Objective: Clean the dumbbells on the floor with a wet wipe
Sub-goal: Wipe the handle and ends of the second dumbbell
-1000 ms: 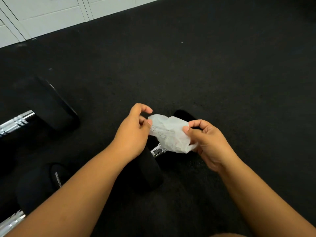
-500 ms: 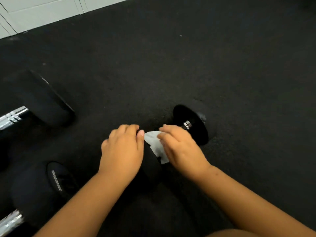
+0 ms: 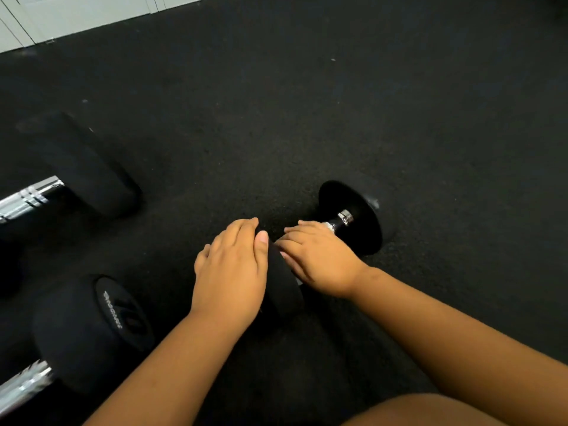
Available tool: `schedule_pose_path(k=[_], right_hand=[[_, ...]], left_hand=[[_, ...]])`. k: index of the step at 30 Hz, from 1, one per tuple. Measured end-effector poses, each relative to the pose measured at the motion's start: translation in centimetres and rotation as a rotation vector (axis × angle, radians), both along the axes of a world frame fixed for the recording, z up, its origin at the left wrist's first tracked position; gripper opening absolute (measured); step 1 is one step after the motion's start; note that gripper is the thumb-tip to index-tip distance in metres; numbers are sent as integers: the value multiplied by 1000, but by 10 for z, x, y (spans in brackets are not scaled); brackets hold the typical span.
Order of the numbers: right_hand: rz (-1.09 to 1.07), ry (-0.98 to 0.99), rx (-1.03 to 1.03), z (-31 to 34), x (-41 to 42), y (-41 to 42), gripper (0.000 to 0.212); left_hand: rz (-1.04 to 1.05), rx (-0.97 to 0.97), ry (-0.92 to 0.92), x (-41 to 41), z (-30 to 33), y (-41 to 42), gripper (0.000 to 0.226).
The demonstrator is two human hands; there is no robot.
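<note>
The right hand (image 3: pixel 319 259) has its fingers curled over the handle of the small dumbbell (image 3: pixel 353 219), holding it. Only a thin white bit of the wipe (image 3: pixel 298 281) peeks out under that hand. The left hand (image 3: pixel 230 272) lies flat on the near black end of the same dumbbell, fingers straight and close together, thumb beside them. The dumbbell lies on the black floor (image 3: pixel 368 103), its far end tipped away to the right. Two bigger dumbbells lie off to the left: one near (image 3: pixel 92 330) with a number on its end, one farther back (image 3: pixel 80 164). A white wall (image 3: pixel 76 13) runs along the top left.
</note>
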State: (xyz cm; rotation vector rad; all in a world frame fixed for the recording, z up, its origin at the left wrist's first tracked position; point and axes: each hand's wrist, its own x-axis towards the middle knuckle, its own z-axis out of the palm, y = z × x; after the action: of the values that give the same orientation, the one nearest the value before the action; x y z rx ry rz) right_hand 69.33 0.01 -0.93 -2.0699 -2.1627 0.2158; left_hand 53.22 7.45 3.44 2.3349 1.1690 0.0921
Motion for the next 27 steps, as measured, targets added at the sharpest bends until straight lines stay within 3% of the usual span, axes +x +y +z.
schedule_pose_path(k=[4,7,11,14,17,22,25,27], right_hand=[[-84,-140,-3,-2,19,10,49],[-214,-113,21,-1,16,17,47],[-4,-151,16,-8,2,4,50],[-64,-182,36,-5,22,8,51],[-214,-150,94,-11,5,6,44],[-34,-185,40,-13,9,-3,52],[-181,-144,-32,-5,15,2,59],[-205,-38,29,-3,12,-2,58]], left_hand=[[-12,-27,12,1,0,10,50],[12,-84,6,3,-1,16,48],[10,-95,1,2,0,17,48],[3,-73,8,3,0,15,47],[16,-78,7,3,0,13,46],[6,-65,-2,2,0,11,47],[2,-64,-6,1,0,9,47],[8,-61,-10,1,0,10,47]])
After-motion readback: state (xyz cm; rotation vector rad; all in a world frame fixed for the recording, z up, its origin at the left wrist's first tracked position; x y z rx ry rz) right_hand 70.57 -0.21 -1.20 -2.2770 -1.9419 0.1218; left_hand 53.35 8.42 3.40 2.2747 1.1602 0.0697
